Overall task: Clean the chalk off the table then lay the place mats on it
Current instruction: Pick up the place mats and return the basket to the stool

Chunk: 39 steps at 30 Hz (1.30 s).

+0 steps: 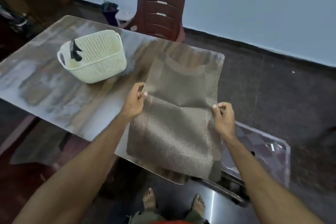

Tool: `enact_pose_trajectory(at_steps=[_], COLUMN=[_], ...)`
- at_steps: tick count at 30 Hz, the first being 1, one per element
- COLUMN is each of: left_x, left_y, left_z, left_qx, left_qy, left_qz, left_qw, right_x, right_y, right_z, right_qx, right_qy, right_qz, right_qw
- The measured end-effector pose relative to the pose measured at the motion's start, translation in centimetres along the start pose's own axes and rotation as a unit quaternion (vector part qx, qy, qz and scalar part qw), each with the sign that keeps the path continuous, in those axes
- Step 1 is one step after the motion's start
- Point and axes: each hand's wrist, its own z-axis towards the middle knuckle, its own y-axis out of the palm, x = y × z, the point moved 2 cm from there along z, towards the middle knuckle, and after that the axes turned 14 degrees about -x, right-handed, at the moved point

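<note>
Start with the long glossy brown surface (76, 100): pale smears show across its left half, and they may be chalk or glare, so judge that before you cover more of it. The brown woven place mats (174, 132) sit at its near right corner. One lies flat, its near edge hanging slightly over the rim, and another is raised above it between your hands, sagging in the middle. To lay this one well, keep both edges taut and level, carry it to a bare patch, lower the far edge first and let the rest roll down so no fold is trapped.

The cream perforated plastic basket (94, 58) stands well to the left with something dark hooked on its rim; I cannot tell what it is. Keep the mat from dragging against it.

Your left hand (134, 100) pinches the mat's left edge, thumb over curled fingers. Your right hand (224, 116) pinches the right edge likewise, wrist bent down. Both forearms reach forward, roughly parallel.
</note>
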Motion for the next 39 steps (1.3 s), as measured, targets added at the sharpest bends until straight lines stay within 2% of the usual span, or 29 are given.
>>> enact_pose_trajectory(at_steps=[6,12,18,24,28,33,39], left_x=[-4.2,-8.9,-12.5,-12.9,-14.4,-17.0,-17.1], left_y=[-5.7,-5.6,-4.9,-5.1,-5.8,-6.4,-5.7], left_z=[2.1,3.7,4.5,6.8,7.0,2.8,0.5], left_qx=[0.027,-0.001,0.023,0.017,0.034,0.016,0.011], left_qy=[-0.001,-0.019,-0.044,-0.059,-0.132,-0.218,-0.213], left_qz=[0.073,0.108,0.105,0.083,0.074,0.089,0.085], left_qw=[0.997,0.994,0.993,0.995,0.988,0.972,0.973], right_x=[-0.4,3.3,5.4,5.1,5.1,6.9,6.1], right_y=[7.8,11.3,12.0,12.3,12.2,11.3,11.7], right_z=[2.2,1.7,0.5,1.6,1.8,0.0,-0.6], right_qx=[0.01,-0.007,0.013,0.058,0.089,0.048,0.045], right_qy=[0.026,0.112,0.182,0.19,0.196,0.223,0.227], right_qz=[0.012,0.01,-0.031,-0.069,-0.105,-0.135,-0.161], right_qw=[1.0,0.994,0.983,0.978,0.971,0.964,0.959])
